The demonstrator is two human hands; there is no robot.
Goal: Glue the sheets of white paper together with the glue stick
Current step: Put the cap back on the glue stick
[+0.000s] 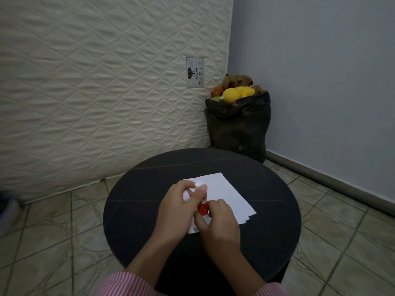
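Several sheets of white paper (226,195) lie in a loose stack on a round black table (149,210). Over the stack's near left part, a red glue stick (203,207) with a white top is held between both hands. My right hand (218,223) grips the red body at its lower end. My left hand (181,208) pinches the white cap end (201,186) with curled fingers. Whether the cap is on or off the stick cannot be made out. The paper's near left corner is hidden under my hands.
A quilted mattress (96,92) leans upright against the wall behind the table. A black bag (238,124) full of plush toys stands in the corner on the tiled floor (53,242). A grey wall (320,82) runs along the right.
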